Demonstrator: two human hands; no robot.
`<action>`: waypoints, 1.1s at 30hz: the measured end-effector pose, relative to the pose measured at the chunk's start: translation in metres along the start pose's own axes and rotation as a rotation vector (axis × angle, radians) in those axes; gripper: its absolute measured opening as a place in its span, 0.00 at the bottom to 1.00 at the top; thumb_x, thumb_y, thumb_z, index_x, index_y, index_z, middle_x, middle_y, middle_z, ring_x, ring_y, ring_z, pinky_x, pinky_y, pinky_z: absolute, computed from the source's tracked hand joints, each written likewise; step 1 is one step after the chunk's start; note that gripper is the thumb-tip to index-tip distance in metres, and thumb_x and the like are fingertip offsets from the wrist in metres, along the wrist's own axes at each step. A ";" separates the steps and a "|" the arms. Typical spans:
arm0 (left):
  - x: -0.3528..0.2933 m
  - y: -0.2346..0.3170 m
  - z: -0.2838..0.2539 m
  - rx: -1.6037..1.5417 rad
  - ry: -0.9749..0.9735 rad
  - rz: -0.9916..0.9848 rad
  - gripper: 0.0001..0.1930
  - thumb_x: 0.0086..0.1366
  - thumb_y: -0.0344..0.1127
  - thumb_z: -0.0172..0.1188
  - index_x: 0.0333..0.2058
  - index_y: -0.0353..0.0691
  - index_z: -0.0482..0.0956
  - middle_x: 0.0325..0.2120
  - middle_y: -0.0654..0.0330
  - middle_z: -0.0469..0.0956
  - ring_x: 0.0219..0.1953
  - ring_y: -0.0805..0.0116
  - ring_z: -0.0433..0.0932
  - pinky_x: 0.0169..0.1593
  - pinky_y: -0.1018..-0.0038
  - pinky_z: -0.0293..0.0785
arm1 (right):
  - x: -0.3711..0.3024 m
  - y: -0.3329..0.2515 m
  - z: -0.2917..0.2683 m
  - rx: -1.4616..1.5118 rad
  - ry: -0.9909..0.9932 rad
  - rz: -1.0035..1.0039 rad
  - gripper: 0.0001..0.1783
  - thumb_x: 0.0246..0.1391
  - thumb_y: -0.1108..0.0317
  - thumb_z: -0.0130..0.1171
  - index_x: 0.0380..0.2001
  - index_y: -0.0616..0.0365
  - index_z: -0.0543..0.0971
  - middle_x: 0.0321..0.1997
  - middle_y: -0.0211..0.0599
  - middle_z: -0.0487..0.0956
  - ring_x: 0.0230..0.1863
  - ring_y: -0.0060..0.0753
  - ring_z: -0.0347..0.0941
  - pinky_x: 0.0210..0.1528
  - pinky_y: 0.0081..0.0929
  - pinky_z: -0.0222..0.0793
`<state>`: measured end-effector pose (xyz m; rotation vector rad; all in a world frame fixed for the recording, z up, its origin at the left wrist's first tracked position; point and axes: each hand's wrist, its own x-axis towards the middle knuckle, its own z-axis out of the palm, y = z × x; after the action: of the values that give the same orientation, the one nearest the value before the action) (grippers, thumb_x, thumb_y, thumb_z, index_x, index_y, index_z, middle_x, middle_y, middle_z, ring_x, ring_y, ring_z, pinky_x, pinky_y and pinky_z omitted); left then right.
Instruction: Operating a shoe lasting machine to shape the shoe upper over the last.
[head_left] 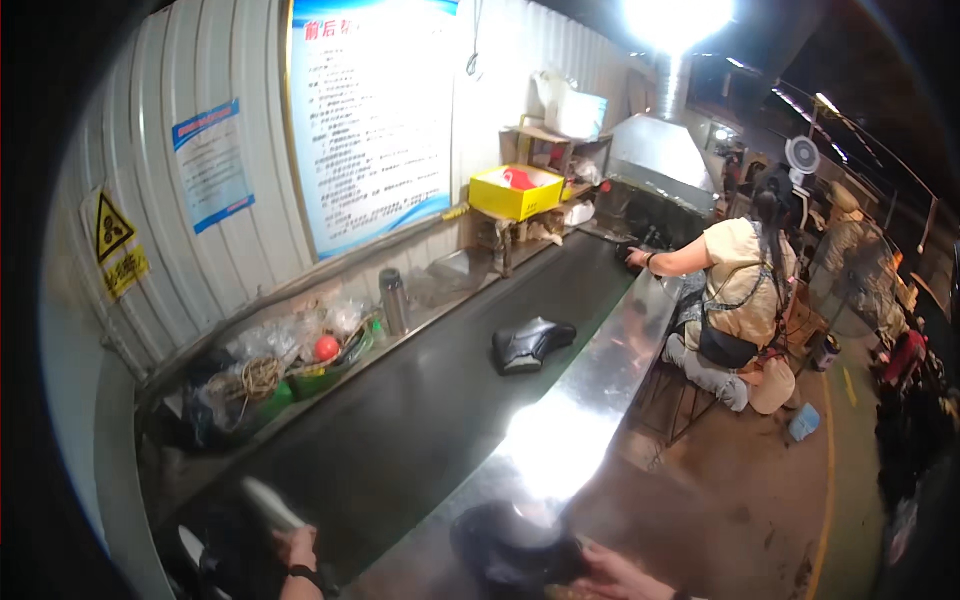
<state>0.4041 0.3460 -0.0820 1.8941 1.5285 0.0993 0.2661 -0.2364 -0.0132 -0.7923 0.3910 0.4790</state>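
Observation:
At the lower left, my left hand is closed on one end of a pale, narrow, sole-shaped piece, smeared by motion. It is over the near end of the dark conveyor belt. Beside it, a dark object with a pale edge is partly cut off by the rim. My right hand grips a glossy black shoe, blurred, above the shiny metal ledge along the belt. Farther up the belt lies another black leather shoe on its own.
Along the wall, a trough holds plastic bags, a red ball and a grey flask. A yellow box stands beyond, near a metal hood. A seated co-worker reaches over the belt's far end.

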 end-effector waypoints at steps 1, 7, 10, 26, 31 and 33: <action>-0.018 -0.001 -0.022 -0.007 -0.102 0.081 0.60 0.38 0.42 0.73 0.72 0.59 0.50 0.65 0.36 0.55 0.70 0.43 0.53 0.65 0.50 0.62 | -0.005 -0.007 -0.003 -0.019 0.229 0.120 0.30 0.68 0.60 0.52 0.70 0.39 0.57 0.60 0.34 0.74 0.54 0.39 0.76 0.44 0.57 0.77; -0.159 -0.005 -0.108 0.585 0.094 1.132 0.43 0.36 0.40 0.73 0.58 0.51 0.74 0.63 0.39 0.57 0.66 0.37 0.53 0.65 0.45 0.53 | 0.041 -0.023 0.008 0.327 0.042 0.104 0.17 0.66 0.54 0.52 0.49 0.53 0.79 0.43 0.35 0.84 0.40 0.38 0.80 0.48 0.41 0.75; -0.228 -0.024 -0.104 0.529 0.039 1.436 0.37 0.33 0.42 0.71 0.50 0.48 0.79 0.59 0.42 0.60 0.63 0.43 0.56 0.61 0.49 0.54 | 0.067 -0.022 0.013 0.306 0.101 0.163 0.16 0.63 0.55 0.56 0.43 0.56 0.81 0.43 0.38 0.83 0.43 0.39 0.79 0.47 0.40 0.76; -0.256 -0.029 -0.033 -1.154 -0.826 -0.406 0.21 0.71 0.53 0.54 0.46 0.38 0.80 0.38 0.57 0.82 0.39 0.60 0.82 0.44 0.61 0.78 | 0.036 -0.064 0.074 -1.264 -0.546 -0.909 0.33 0.48 0.74 0.72 0.59 0.64 0.75 0.33 0.31 0.80 0.32 0.18 0.73 0.32 0.20 0.71; -0.201 -0.045 -0.013 -0.791 -0.795 -0.094 0.16 0.67 0.41 0.64 0.44 0.33 0.82 0.36 0.57 0.83 0.39 0.65 0.81 0.45 0.67 0.77 | 0.011 0.003 0.062 -1.605 -0.929 -1.133 0.28 0.45 0.69 0.72 0.52 0.55 0.80 0.46 0.40 0.79 0.48 0.42 0.75 0.61 0.45 0.69; -0.189 -0.046 0.008 -0.621 -0.637 0.056 0.16 0.66 0.40 0.64 0.43 0.31 0.82 0.35 0.57 0.84 0.37 0.66 0.81 0.43 0.69 0.76 | 0.019 0.030 0.060 -1.664 -0.880 -1.123 0.27 0.44 0.68 0.71 0.51 0.54 0.80 0.52 0.43 0.77 0.54 0.48 0.74 0.67 0.51 0.67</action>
<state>0.3123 0.1779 -0.0469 1.2918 0.8732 -0.0092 0.2753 -0.1680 -0.0013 -2.0250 -1.4624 -0.0847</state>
